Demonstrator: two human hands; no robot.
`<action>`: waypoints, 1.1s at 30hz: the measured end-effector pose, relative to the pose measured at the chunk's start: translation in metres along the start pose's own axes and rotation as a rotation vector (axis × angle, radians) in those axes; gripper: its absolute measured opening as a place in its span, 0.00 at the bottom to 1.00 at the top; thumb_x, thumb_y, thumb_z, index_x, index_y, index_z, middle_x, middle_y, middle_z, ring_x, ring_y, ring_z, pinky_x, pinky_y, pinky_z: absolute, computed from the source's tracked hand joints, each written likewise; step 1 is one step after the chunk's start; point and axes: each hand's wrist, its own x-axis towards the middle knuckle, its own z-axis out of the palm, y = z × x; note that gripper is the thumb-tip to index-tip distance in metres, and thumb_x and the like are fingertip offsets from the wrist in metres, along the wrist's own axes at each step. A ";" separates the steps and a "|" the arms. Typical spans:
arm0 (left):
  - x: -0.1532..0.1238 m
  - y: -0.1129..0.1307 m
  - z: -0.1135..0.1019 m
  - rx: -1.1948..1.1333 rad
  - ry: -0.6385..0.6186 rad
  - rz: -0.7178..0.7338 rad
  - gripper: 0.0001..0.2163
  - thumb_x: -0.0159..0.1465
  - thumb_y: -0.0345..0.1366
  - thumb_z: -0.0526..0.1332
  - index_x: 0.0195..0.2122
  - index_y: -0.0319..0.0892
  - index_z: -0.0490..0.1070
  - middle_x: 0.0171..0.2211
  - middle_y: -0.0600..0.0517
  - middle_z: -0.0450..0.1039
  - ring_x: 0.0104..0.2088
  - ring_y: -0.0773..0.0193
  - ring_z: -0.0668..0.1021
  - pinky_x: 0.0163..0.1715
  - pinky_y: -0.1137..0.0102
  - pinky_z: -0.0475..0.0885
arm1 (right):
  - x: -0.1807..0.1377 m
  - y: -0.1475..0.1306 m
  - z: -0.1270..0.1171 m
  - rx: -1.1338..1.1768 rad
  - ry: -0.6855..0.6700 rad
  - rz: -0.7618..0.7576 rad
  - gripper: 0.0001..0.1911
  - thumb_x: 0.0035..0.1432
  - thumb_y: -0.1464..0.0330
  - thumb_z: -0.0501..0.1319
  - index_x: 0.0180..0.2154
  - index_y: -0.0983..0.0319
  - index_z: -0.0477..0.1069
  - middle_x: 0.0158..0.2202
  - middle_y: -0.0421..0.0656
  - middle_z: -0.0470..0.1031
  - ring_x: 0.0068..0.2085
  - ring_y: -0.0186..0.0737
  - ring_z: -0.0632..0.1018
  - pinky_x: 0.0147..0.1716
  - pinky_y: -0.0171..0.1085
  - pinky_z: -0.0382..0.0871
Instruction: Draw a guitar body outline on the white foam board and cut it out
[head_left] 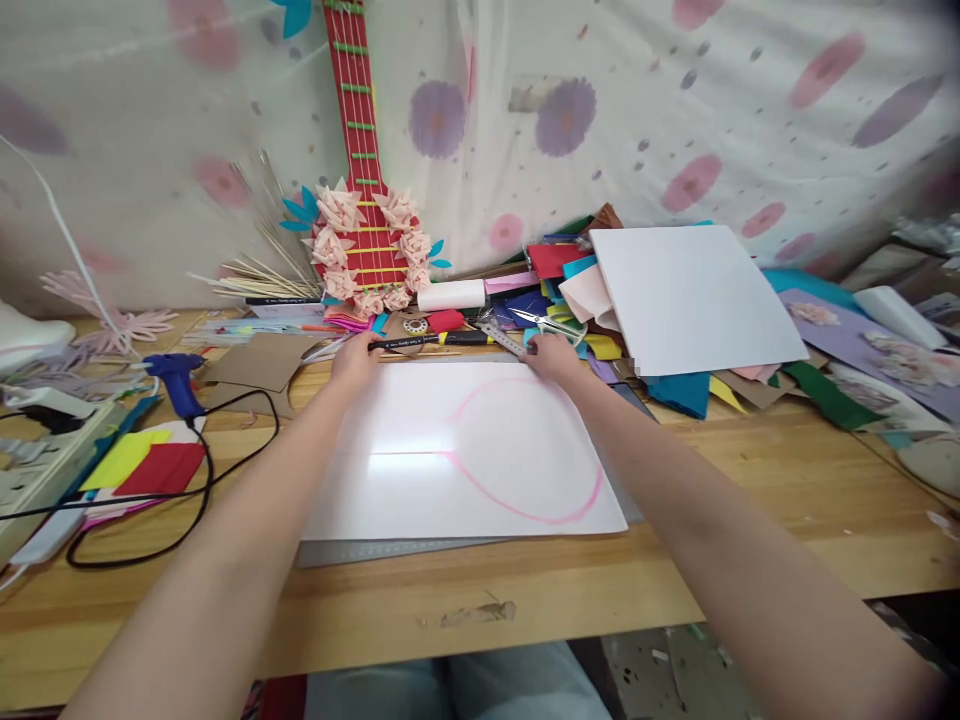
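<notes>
A white foam board point(405, 500) lies flat in front of me, with a pink rounded outline and a straight line drawn on it. My left hand point(355, 362) is closed at its far left corner, fingertips beside the end of a black-and-yellow utility knife point(420, 342). At the far right corner, my right hand point(555, 358) is closed on the edge, close to a metal ruler point(501, 336) and scissors point(551, 322). The fingers' undersides are hidden. Beneath the board, a grey cutting mat point(352, 553) shows along the near edge.
A red paper guitar point(364, 240) with pink flowers leans against the curtain. Left are a blue glue gun point(178, 383) with its black cord, and a power strip point(45, 460). Another white board point(697, 300) rests on coloured scraps at the right. The table's front edge point(480, 650) is near me.
</notes>
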 end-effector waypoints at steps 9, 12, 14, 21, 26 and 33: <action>0.004 -0.002 0.020 0.159 0.077 -0.007 0.18 0.59 0.33 0.56 0.51 0.41 0.68 0.51 0.44 0.68 0.54 0.52 0.66 0.55 0.60 0.59 | -0.006 -0.004 -0.005 0.053 0.240 -0.063 0.19 0.57 0.63 0.53 0.46 0.65 0.70 0.47 0.52 0.71 0.46 0.47 0.72 0.42 0.40 0.65; -0.005 -0.002 0.020 0.103 0.149 -0.030 0.19 0.60 0.33 0.53 0.52 0.38 0.67 0.51 0.41 0.67 0.54 0.51 0.66 0.55 0.60 0.59 | -0.007 -0.018 -0.019 0.119 0.336 -0.229 0.21 0.60 0.63 0.51 0.50 0.65 0.67 0.50 0.53 0.68 0.49 0.47 0.70 0.46 0.40 0.63; -0.013 -0.003 0.019 0.058 0.185 -0.044 0.18 0.61 0.32 0.50 0.52 0.37 0.67 0.51 0.41 0.68 0.54 0.51 0.66 0.55 0.59 0.59 | -0.011 -0.036 -0.025 0.105 0.274 -0.404 0.19 0.60 0.65 0.51 0.50 0.64 0.68 0.51 0.52 0.68 0.51 0.47 0.69 0.48 0.40 0.61; -0.041 -0.023 0.004 -0.042 0.242 -0.166 0.16 0.60 0.31 0.48 0.47 0.40 0.69 0.48 0.43 0.70 0.52 0.53 0.68 0.55 0.59 0.60 | -0.027 -0.087 -0.007 0.086 -0.113 -0.805 0.15 0.56 0.61 0.57 0.42 0.60 0.74 0.45 0.46 0.74 0.46 0.44 0.71 0.44 0.37 0.63; -0.060 -0.021 -0.008 0.037 0.143 -0.058 0.17 0.59 0.31 0.52 0.48 0.39 0.69 0.50 0.43 0.69 0.54 0.53 0.67 0.56 0.62 0.60 | 0.014 -0.077 0.007 0.078 0.109 -0.421 0.17 0.60 0.66 0.51 0.46 0.64 0.72 0.47 0.50 0.73 0.48 0.46 0.69 0.49 0.41 0.60; -0.088 -0.017 -0.009 0.210 -0.185 -0.019 0.21 0.62 0.42 0.52 0.56 0.42 0.63 0.63 0.44 0.53 0.64 0.47 0.52 0.60 0.50 0.49 | 0.040 -0.081 0.021 -0.175 -0.003 -0.464 0.20 0.55 0.74 0.51 0.50 0.69 0.67 0.49 0.57 0.71 0.51 0.51 0.66 0.49 0.45 0.58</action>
